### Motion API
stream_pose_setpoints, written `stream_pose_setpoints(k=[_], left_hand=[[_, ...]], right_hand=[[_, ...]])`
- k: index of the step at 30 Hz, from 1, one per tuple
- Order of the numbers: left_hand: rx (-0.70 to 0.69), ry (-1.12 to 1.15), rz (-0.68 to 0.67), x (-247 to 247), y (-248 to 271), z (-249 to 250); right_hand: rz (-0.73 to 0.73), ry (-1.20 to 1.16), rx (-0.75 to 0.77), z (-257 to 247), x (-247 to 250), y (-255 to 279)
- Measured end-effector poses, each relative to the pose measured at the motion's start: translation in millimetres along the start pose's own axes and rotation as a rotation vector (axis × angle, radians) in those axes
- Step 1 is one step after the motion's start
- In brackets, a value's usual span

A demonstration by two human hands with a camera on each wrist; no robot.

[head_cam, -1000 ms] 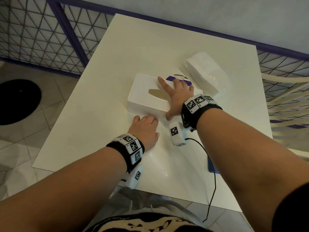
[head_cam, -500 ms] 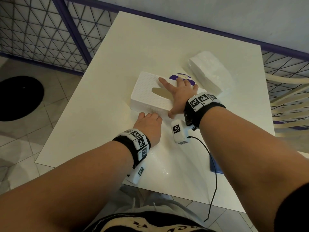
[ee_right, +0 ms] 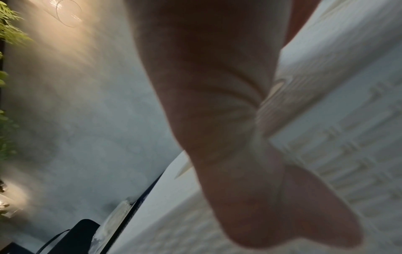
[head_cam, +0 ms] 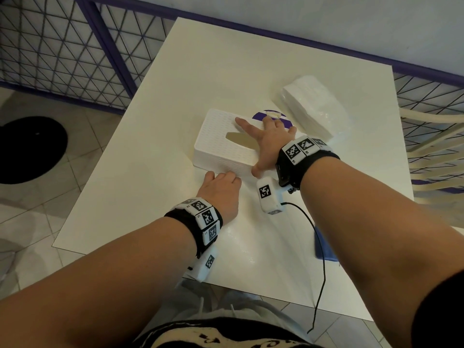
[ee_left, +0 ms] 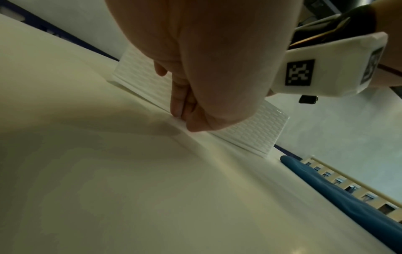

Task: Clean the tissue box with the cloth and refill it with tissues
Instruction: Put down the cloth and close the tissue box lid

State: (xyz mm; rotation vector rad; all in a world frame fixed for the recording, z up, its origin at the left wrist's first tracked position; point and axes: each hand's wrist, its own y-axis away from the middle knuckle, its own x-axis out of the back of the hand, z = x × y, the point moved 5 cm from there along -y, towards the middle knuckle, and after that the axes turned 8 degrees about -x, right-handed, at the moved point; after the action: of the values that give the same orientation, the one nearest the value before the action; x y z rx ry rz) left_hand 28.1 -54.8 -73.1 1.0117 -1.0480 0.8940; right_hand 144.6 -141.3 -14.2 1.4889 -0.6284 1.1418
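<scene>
A white textured tissue box (head_cam: 218, 149) with an oval slot lies in the middle of the white table (head_cam: 200, 71). My right hand (head_cam: 263, 136) lies flat on the box top, fingers spread straight, thumb down the near side wall. My left hand (head_cam: 222, 178) sits against the near wall, fingers curled. In the left wrist view its fingertips (ee_left: 177, 110) hook at the bottom rim of the tissue box (ee_left: 256, 130). The right wrist view shows the palm of my right hand (ee_right: 217, 111) against the tissue box (ee_right: 348, 146). A pack of white tissues (head_cam: 313, 106) lies far right. The blue cloth (head_cam: 325, 249) lies mostly under my right forearm.
A purple round mark (head_cam: 259, 115) on the table shows behind the box. A black cable (head_cam: 319, 247) runs off the near edge. A cream chair (head_cam: 437, 151) stands to the right and a mesh fence (head_cam: 62, 46) to the left. The blue cloth (ee_left: 337, 197) lies beside the box.
My left hand has edged forward until its curled fingers meet the box's near wall. My right hand stays pressed on the box top.
</scene>
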Motion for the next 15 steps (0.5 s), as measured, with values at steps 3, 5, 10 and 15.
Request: stream_pose_setpoints(k=[3, 5, 10, 15], left_hand=[[0.026, 0.009, 0.0, -2, 1, 0], [0.022, 0.027, -0.001, -2, 1, 2], [0.022, 0.287, 0.099, 5, 33, -24], [0.237, 0.572, 0.288, 15, 134, -107]], right_hand=[[-0.039, -0.068, 0.016, 3, 6, -3], [-0.052, -0.04, 0.024, 4, 7, -2], [-0.006, -0.029, 0.039, 11, 27, -3], [0.165, -0.147, -0.019, 30, 81, -15]])
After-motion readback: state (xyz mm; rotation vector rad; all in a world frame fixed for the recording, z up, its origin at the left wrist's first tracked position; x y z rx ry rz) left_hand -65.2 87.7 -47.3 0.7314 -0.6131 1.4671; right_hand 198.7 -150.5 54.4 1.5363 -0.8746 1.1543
